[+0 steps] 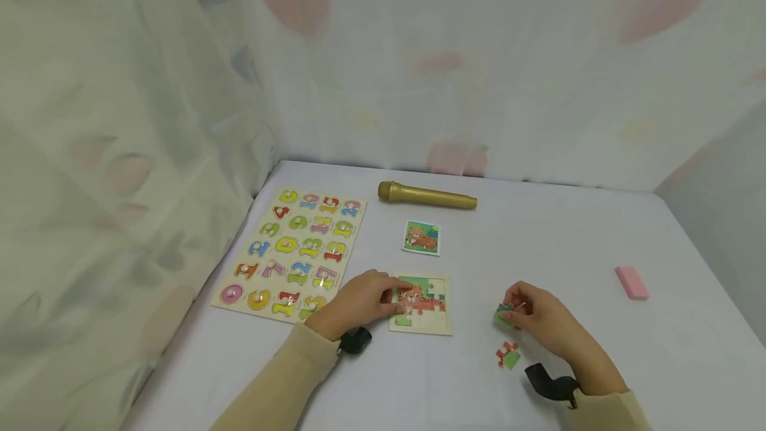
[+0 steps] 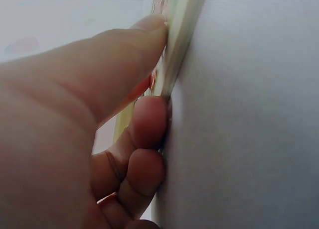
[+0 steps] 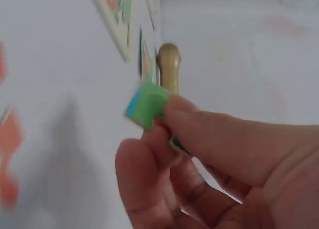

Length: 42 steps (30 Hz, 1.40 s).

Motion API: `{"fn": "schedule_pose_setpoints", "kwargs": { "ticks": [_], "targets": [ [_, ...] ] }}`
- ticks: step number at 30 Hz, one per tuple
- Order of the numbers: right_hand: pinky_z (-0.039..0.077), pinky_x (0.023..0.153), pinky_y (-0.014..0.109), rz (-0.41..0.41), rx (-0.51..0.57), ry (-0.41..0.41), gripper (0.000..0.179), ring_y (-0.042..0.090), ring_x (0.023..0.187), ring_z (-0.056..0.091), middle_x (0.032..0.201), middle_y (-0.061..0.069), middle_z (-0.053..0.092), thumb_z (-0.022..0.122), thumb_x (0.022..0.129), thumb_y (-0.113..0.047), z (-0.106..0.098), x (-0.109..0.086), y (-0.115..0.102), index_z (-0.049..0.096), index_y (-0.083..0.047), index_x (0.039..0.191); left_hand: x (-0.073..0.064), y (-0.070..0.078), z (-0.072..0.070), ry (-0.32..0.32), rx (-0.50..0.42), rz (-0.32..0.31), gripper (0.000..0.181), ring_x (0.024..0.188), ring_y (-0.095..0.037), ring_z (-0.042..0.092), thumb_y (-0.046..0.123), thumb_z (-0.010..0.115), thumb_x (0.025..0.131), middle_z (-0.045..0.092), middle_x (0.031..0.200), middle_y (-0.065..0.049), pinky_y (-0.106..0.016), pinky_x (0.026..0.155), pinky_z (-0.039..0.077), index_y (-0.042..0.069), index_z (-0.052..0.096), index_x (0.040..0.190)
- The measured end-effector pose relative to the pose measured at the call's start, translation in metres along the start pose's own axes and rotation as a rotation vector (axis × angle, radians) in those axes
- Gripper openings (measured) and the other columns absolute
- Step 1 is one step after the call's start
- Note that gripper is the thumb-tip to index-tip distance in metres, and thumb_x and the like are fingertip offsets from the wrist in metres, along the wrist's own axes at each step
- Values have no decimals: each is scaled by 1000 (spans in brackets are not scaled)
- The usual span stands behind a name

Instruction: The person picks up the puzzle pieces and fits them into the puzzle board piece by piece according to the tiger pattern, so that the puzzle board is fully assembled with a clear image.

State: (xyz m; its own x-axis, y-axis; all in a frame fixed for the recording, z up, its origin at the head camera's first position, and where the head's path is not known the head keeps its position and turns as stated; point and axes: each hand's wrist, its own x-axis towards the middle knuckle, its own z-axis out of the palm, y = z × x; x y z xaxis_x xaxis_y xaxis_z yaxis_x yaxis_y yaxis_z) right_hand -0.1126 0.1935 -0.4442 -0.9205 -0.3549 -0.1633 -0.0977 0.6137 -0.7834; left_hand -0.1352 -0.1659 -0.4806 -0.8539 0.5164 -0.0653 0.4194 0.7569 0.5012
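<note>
In the head view, a square wooden tiger puzzle board [image 1: 439, 323] lies partly filled, with bare wood showing at its lower right. My left hand [image 1: 369, 298] holds its left side. The left thumb [image 2: 127, 50] lies on the board's face in the left wrist view, and curled fingertips [image 2: 149, 120] sit right at its edge. Between right thumb and fingers, my right hand [image 1: 541, 318] pinches a green puzzle piece [image 3: 148, 104] with a blue edge. A second dark green piece [image 3: 178, 145] shows lower between those fingers. Red and green pieces [image 1: 509, 355] lie below that hand.
A number puzzle board [image 1: 269, 288] lies on the left. Beyond the tiger board are a small tiger picture card [image 1: 421, 238] and a gold microphone [image 1: 427, 195]. A pink block [image 1: 632, 283] lies at the right. Curtains hang behind and on the left.
</note>
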Motion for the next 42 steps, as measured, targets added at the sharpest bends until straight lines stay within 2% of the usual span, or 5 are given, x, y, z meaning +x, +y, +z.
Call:
{"fn": "schedule_pose_setpoints", "kwargs": {
  "ticks": [7, 16, 23, 35, 42],
  "targets": [
    [45, 69, 31, -97, -9, 46, 25, 21, 90, 57, 107, 4, 67, 70, 100, -3, 25, 44, -32, 72, -8, 124, -1, -2, 2, 7, 9, 8, 47, 77, -8, 46, 43, 77, 95, 51, 77, 12, -26, 68, 39, 24, 71, 138],
    [54, 68, 29, 52, 200, 93, 28, 18, 80, 66, 107, 14, 63, 69, 100, 0, 58, 84, -45, 68, -1, 127, -1, 0, 0, -4, 27, 5, 47, 76, -8, 46, 45, 76, 95, 51, 77, 13, -26, 69, 39, 25, 71, 138],
    [50, 71, 33, 79, 34, 139, 6, 17, 80, 62, 88, 1, 72, 80, 94, -12, 69, 90, -42, 77, -9, 99, 0, 0, 0, -8, 27, -2, 46, 77, -8, 46, 43, 78, 95, 51, 78, 13, -25, 69, 38, 26, 71, 138],
    [46, 71, 35, -22, -261, 154, 10, 17, 77, 54, 86, -1, 57, 86, 89, -16, 81, 96, -44, 81, -14, 97, 1, 1, 0, -9, 33, -8, 45, 76, -8, 46, 42, 78, 95, 52, 76, 12, -25, 67, 38, 26, 71, 137],
    [49, 68, 35, -26, -413, 129, 12, 16, 79, 58, 89, -2, 62, 84, 92, -23, 47, 63, -53, 78, -14, 98, 3, 1, 4, -4, 21, -9, 46, 78, -9, 46, 44, 77, 95, 52, 78, 13, -26, 68, 38, 28, 71, 138]
  ]
}}
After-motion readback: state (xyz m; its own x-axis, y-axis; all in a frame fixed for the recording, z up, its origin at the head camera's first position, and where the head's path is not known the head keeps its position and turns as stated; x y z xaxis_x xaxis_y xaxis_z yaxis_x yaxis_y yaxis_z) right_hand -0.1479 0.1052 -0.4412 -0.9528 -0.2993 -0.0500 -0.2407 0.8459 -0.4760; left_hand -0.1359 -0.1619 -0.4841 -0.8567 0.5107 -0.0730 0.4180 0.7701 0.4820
